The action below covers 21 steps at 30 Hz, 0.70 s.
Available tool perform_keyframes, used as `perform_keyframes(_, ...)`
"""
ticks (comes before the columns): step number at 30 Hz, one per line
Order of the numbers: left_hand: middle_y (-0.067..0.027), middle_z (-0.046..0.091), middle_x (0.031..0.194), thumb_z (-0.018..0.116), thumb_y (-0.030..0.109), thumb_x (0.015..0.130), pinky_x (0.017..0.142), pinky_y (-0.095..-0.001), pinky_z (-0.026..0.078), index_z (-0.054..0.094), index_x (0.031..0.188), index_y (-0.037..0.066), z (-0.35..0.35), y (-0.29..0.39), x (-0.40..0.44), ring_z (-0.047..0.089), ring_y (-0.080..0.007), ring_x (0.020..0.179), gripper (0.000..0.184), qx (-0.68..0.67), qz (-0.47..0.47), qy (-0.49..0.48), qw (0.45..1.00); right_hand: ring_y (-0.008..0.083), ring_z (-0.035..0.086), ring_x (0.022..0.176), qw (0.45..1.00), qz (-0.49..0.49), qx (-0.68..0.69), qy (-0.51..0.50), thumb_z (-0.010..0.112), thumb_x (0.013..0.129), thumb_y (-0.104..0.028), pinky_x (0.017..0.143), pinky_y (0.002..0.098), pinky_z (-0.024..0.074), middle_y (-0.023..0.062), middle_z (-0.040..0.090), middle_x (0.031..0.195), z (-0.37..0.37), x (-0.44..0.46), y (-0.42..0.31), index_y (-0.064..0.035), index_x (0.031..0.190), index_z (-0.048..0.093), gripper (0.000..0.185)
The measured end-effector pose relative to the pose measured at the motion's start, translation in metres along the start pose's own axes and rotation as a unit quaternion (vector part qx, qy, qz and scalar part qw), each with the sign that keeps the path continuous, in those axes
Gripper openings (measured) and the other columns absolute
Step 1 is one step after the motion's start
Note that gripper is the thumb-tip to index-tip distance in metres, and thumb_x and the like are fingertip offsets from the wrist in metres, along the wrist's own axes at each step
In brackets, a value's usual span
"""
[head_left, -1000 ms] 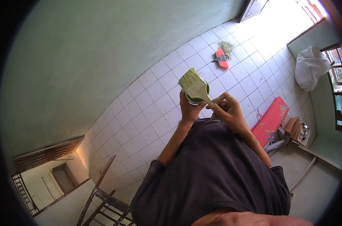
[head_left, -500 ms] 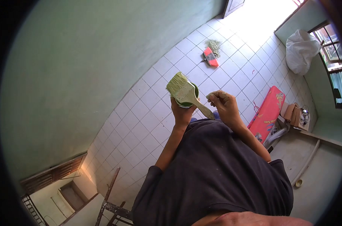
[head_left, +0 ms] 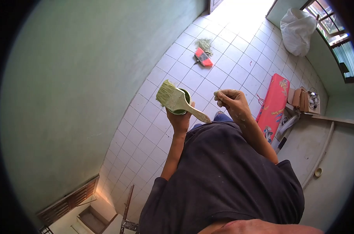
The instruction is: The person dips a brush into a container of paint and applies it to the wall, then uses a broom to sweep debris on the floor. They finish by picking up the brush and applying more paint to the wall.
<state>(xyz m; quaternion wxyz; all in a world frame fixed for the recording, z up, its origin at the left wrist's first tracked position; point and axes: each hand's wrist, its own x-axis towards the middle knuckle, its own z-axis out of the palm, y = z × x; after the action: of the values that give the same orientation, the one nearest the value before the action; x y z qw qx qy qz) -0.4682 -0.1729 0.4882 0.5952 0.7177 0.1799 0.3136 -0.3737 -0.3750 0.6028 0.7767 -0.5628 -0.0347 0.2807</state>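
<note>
My left hand (head_left: 179,121) is closed around a small can (head_left: 187,94) from below, and dark green shows inside its rim. A wide paintbrush (head_left: 179,103) lies across the can's top. Its green-coated bristles point up and left, while its pale, smeared handle slants down toward my shirt. To the right of the can, my right hand (head_left: 232,102) is raised with thumb and fingers pinched together, apart from the brush. Pale smears mark its fingers and wrist. Whatever the fingertips hold, if anything, is too small to name.
A pale green wall (head_left: 75,85) rises on the left. On the tiled floor ahead lie a red-and-black broom head (head_left: 203,57) and a heap of debris (head_left: 205,46). To the right are a white sack (head_left: 298,32), a red folded mat (head_left: 275,107) and cardboard boxes (head_left: 300,100).
The camera view has shifted, moving the room's contents in the frame. The gap between my hands has widened, with the can and brush further left of my right hand.
</note>
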Motion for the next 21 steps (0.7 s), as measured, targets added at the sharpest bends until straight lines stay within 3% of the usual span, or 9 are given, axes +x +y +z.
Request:
perform_keyframes(10, -0.0129, 0.064, 0.124, 0.095, 0.018, 0.076, 0.098, -0.0406, 0.053, 0.058, 0.129, -0.001, 0.045, 0.004, 0.008, 0.064, -0.0246, 0.111, 0.067, -0.019, 0.004, 0.018, 1.0, 0.0125, 0.065, 0.081, 0.987, 0.048, 0.154, -0.011, 0.073, 0.1, -0.015, 0.077, 0.0278, 0.055, 0.0093, 0.071, 0.096, -0.067, 0.011, -0.014, 0.0051, 0.107, 0.072, 0.022)
perform_keyframes(11, -0.012, 0.065, 0.123, 0.093, 0.014, 0.077, 0.097, -0.0386, 0.055, 0.059, 0.129, -0.001, 0.052, 0.005, 0.009, 0.066, -0.0229, 0.11, 0.064, -0.01, 0.01, 0.02, 1.0, 0.0125, 0.065, 0.082, 0.983, 0.05, 0.176, -0.026, 0.072, 0.1, -0.015, 0.078, 0.028, 0.0553, 0.0083, 0.071, 0.096, -0.076, 0.014, -0.015, 0.0042, 0.107, 0.072, 0.02)
perform_keyframes(13, -0.011, 0.066, 0.123, 0.091, 0.008, 0.079, 0.096, -0.0368, 0.058, 0.06, 0.129, 0.0, 0.065, 0.009, 0.011, 0.068, -0.0212, 0.109, 0.059, 0.031, 0.027, 0.02, 0.999, 0.0123, 0.065, 0.082, 0.983, 0.058, 0.175, -0.024, 0.072, 0.1, -0.015, 0.078, 0.028, 0.0551, 0.0078, 0.07, 0.096, -0.092, 0.017, -0.019, 0.0039, 0.108, 0.072, 0.02)
perform_keyframes(21, -0.0104, 0.066, 0.124, 0.091, 0.01, 0.079, 0.096, -0.0366, 0.058, 0.059, 0.13, 0.0, 0.122, 0.016, 0.021, 0.068, -0.0209, 0.109, 0.061, 0.014, -0.004, 0.013, 1.0, 0.0134, 0.067, 0.084, 0.987, 0.064, 0.142, -0.038, 0.072, 0.1, -0.011, 0.08, 0.0282, 0.0561, 0.0088, 0.071, 0.099, -0.158, 0.036, -0.036, 0.0038, 0.104, 0.071, 0.016)
